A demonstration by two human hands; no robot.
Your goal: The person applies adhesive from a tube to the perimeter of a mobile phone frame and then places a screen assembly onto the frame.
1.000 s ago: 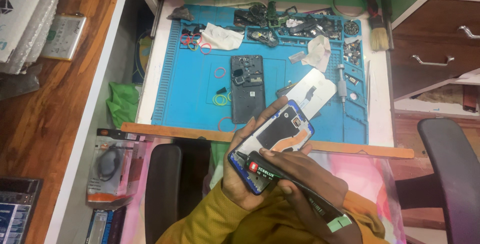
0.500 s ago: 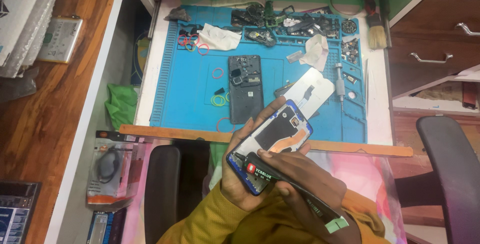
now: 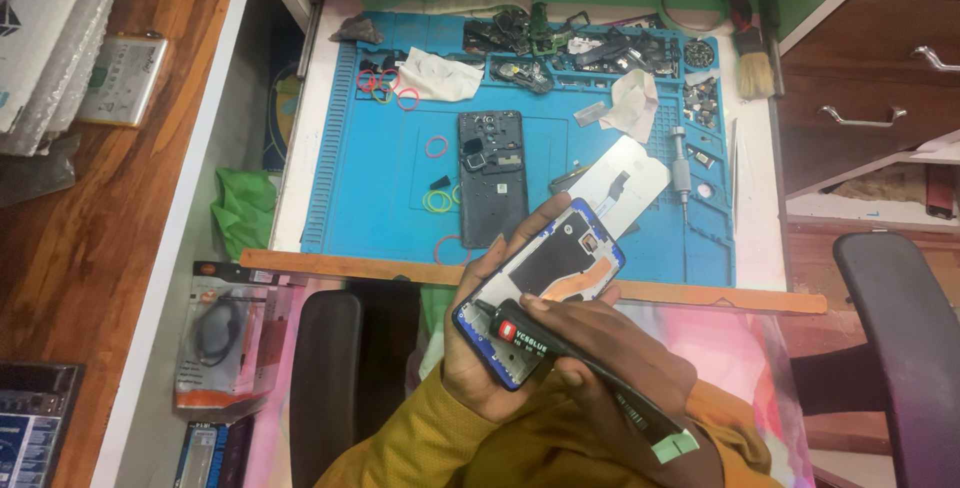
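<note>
— While the left hand [image 3: 480, 368] cradles the opened blue-framed phone [image 3: 545, 288] above the counter's edge [image 3: 530, 276], what is its grip doing?

— Wrapped around the phone's sides. The right hand [image 3: 610, 348] pinches a black glue tube [image 3: 560, 348], nozzle at the lower frame.

— Advice?

— Probably keep the phone level, squeeze lightly, and follow the frame edge, clear of the copper-coloured flex.

Matt blue rubbery mat [image 3: 380, 178], varnished wooden desk [image 3: 120, 208], glossy plastic glue tube [image 3: 590, 368], bristle brush [image 3: 755, 68]
</note>
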